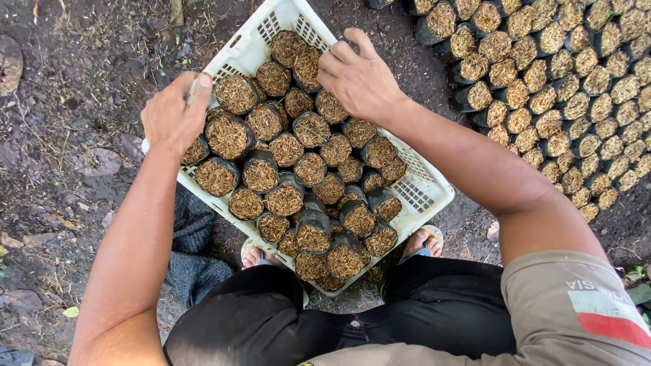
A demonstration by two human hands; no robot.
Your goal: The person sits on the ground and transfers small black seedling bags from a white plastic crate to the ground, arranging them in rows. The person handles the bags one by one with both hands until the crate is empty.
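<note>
Dozens of black bags (285, 196) packed with husk fill the white crate (424, 196), which sits mid-frame, tilted corner-down over my knees. My left hand (173, 115) hooks the rim at centre left, fingers curled over the edge in a firm grip; my right hand (359, 74) clamps the top edge, fingertips out of sight behind the rim. I judge the tilt as the risk: bags at the lower corner already lean and could tip out, spilling husk onto the soil (74, 81), and the thin plastic lattice could flex under the load. More filled bags (563, 88) stand in rows at upper right, cut off by the frame. I cannot see the crate's underside, and my feet (424, 242) show only partly.
</note>
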